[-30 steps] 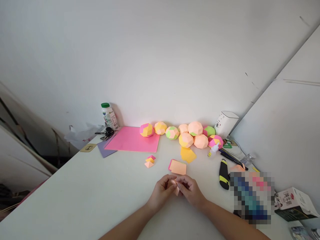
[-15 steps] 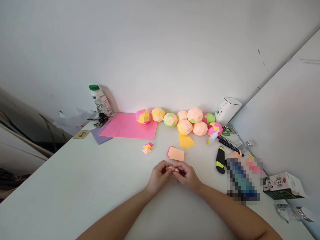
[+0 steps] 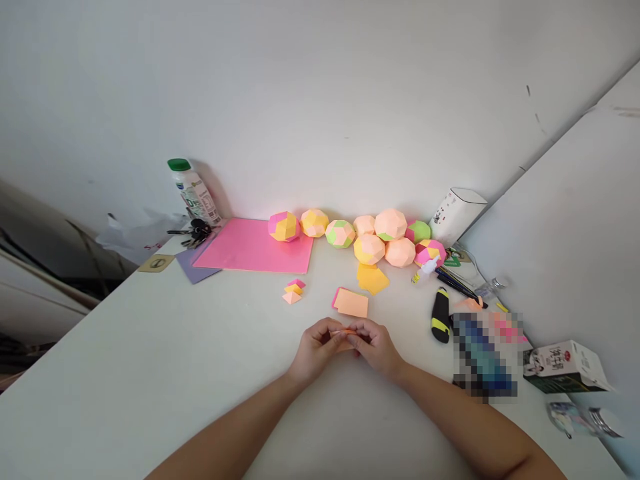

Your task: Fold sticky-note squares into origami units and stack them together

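Between my left hand (image 3: pixel 315 352) and my right hand (image 3: pixel 377 348) is a small folded piece of peach paper (image 3: pixel 344 331). Fingers and thumbs of both hands pinch it, and they cover most of it. Just beyond my hands lies a stack of peach paper slips (image 3: pixel 353 303) with a pink edge showing at its left. To the left of that stack sit several small folded paper pieces (image 3: pixel 293 291) in pink, yellow and peach. Yellow paper slips (image 3: pixel 372 279) lie farther back.
Several faceted paper balls (image 3: pixel 369 249) line the wall, one resting on a pink sheet (image 3: pixel 250 250). A white bottle (image 3: pixel 195 193) and keys (image 3: pixel 197 231) are at the left. On the right are a glue bottle (image 3: pixel 425 269), a black-yellow cutter (image 3: pixel 441 317), pens (image 3: pixel 460 285) and a milk carton (image 3: pixel 567 365).
The peach paper has turned between my fingers and shows a wider folded face. My thumbs have shifted slightly upward. The camera view has tilted a little.
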`<control>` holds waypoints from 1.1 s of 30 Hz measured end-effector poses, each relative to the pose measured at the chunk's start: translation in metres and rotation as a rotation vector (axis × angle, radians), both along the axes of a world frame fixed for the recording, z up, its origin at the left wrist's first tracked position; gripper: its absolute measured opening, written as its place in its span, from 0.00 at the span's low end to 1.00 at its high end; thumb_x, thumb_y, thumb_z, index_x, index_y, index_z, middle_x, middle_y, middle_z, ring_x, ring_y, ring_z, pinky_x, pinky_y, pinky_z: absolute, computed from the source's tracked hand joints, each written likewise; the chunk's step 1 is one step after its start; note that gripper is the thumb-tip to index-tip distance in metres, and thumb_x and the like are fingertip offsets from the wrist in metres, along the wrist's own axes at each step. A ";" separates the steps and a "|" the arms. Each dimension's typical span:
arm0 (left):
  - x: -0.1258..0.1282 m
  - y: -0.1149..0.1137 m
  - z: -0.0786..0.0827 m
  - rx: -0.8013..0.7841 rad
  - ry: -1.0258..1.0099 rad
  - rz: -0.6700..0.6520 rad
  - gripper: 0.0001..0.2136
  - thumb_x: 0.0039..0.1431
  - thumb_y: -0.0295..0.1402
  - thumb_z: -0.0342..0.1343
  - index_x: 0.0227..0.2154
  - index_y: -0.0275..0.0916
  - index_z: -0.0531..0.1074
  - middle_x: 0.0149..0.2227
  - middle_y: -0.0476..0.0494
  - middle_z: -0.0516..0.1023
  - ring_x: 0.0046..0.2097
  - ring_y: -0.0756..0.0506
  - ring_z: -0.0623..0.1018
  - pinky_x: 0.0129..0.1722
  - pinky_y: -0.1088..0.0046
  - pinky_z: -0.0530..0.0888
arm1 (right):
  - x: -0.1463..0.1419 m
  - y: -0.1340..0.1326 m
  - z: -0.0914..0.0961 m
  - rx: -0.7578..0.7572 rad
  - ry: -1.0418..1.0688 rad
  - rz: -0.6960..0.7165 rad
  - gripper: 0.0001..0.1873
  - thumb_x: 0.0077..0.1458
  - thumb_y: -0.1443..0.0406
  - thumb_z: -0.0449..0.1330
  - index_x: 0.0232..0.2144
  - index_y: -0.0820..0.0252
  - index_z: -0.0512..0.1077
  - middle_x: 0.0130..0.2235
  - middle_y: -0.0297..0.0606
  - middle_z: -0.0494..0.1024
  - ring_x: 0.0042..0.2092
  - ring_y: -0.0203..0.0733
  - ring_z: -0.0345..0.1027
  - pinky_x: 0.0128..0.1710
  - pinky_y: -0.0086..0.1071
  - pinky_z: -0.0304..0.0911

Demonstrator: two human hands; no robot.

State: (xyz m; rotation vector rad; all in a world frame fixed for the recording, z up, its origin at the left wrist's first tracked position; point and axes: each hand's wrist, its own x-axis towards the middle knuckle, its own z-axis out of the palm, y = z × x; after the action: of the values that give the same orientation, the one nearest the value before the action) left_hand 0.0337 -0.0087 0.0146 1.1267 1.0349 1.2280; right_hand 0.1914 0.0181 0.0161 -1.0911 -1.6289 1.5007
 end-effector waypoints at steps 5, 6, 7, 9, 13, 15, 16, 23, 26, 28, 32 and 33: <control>0.000 0.001 -0.003 0.031 0.030 0.006 0.09 0.53 0.39 0.56 0.26 0.37 0.72 0.29 0.47 0.71 0.33 0.49 0.72 0.35 0.72 0.73 | -0.001 0.001 0.000 0.001 -0.011 -0.010 0.12 0.53 0.56 0.58 0.30 0.60 0.69 0.25 0.34 0.73 0.24 0.34 0.63 0.23 0.28 0.61; 0.000 0.001 -0.003 0.033 0.033 0.007 0.10 0.53 0.39 0.56 0.26 0.37 0.71 0.29 0.47 0.71 0.32 0.49 0.72 0.35 0.72 0.73 | -0.001 0.001 0.000 0.003 -0.013 -0.009 0.12 0.52 0.56 0.58 0.30 0.60 0.69 0.25 0.34 0.72 0.24 0.34 0.63 0.23 0.28 0.61; 0.000 0.001 -0.003 0.034 0.033 0.006 0.10 0.53 0.39 0.56 0.26 0.37 0.71 0.29 0.47 0.71 0.32 0.49 0.72 0.35 0.72 0.73 | -0.001 0.001 0.000 0.004 -0.013 -0.007 0.12 0.52 0.56 0.58 0.29 0.60 0.69 0.25 0.34 0.72 0.23 0.34 0.63 0.23 0.29 0.61; 0.000 0.001 -0.003 0.033 0.027 0.004 0.10 0.53 0.40 0.56 0.26 0.37 0.71 0.29 0.47 0.70 0.32 0.49 0.72 0.34 0.72 0.73 | 0.000 0.001 -0.001 0.005 -0.013 -0.005 0.12 0.52 0.56 0.58 0.29 0.60 0.69 0.25 0.34 0.72 0.23 0.34 0.63 0.23 0.29 0.61; -0.001 0.002 -0.001 0.037 0.019 0.003 0.11 0.52 0.40 0.57 0.25 0.37 0.72 0.29 0.47 0.70 0.32 0.49 0.72 0.34 0.71 0.73 | 0.001 0.001 -0.002 0.005 -0.023 -0.005 0.12 0.52 0.56 0.58 0.30 0.60 0.68 0.25 0.34 0.72 0.24 0.34 0.63 0.23 0.29 0.61; -0.001 0.002 -0.001 0.032 0.022 0.002 0.10 0.52 0.40 0.57 0.24 0.37 0.72 0.29 0.47 0.70 0.32 0.49 0.72 0.35 0.71 0.72 | 0.001 0.002 -0.002 0.001 -0.034 -0.009 0.12 0.52 0.56 0.58 0.30 0.60 0.68 0.24 0.34 0.71 0.23 0.34 0.63 0.23 0.29 0.61; -0.001 0.002 0.000 0.030 0.023 0.000 0.10 0.52 0.40 0.57 0.25 0.37 0.72 0.29 0.47 0.70 0.32 0.49 0.72 0.35 0.71 0.72 | 0.001 0.002 -0.002 -0.002 -0.036 -0.012 0.13 0.52 0.56 0.58 0.29 0.61 0.68 0.24 0.33 0.71 0.23 0.34 0.63 0.23 0.29 0.61; -0.001 0.001 0.001 -0.015 0.062 -0.009 0.10 0.52 0.39 0.55 0.25 0.37 0.70 0.28 0.48 0.69 0.31 0.50 0.70 0.33 0.73 0.70 | 0.002 0.001 0.000 -0.015 -0.026 -0.007 0.15 0.51 0.54 0.59 0.27 0.61 0.68 0.23 0.33 0.71 0.23 0.34 0.63 0.23 0.28 0.60; 0.000 0.000 -0.001 -0.034 0.090 -0.022 0.10 0.53 0.39 0.54 0.26 0.37 0.68 0.26 0.50 0.68 0.28 0.51 0.68 0.30 0.74 0.69 | 0.002 0.001 0.000 0.000 -0.031 0.007 0.14 0.51 0.55 0.59 0.27 0.61 0.68 0.22 0.32 0.69 0.23 0.33 0.61 0.23 0.28 0.59; 0.001 0.000 -0.003 -0.028 0.110 -0.022 0.09 0.53 0.39 0.55 0.26 0.37 0.67 0.26 0.50 0.67 0.27 0.52 0.67 0.29 0.75 0.68 | 0.002 0.001 0.000 0.028 -0.040 0.011 0.14 0.51 0.56 0.59 0.26 0.61 0.67 0.21 0.31 0.67 0.22 0.32 0.59 0.22 0.27 0.56; 0.001 0.000 -0.004 -0.033 0.077 -0.048 0.10 0.53 0.40 0.54 0.27 0.37 0.67 0.26 0.50 0.67 0.27 0.52 0.67 0.28 0.75 0.68 | 0.001 0.001 0.000 0.070 -0.080 0.014 0.12 0.51 0.58 0.58 0.26 0.60 0.66 0.21 0.30 0.66 0.22 0.32 0.58 0.22 0.27 0.55; 0.001 0.000 -0.003 -0.036 0.061 -0.052 0.11 0.53 0.41 0.54 0.27 0.37 0.66 0.26 0.50 0.67 0.27 0.52 0.67 0.28 0.75 0.68 | 0.000 0.000 0.001 0.080 -0.091 0.020 0.11 0.52 0.58 0.57 0.26 0.60 0.66 0.22 0.31 0.67 0.23 0.33 0.59 0.22 0.27 0.55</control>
State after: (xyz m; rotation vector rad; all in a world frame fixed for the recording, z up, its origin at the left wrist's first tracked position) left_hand 0.0346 -0.0091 0.0115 1.1627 1.0631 1.1357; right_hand 0.1917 0.0184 0.0171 -1.1166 -1.7519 1.4038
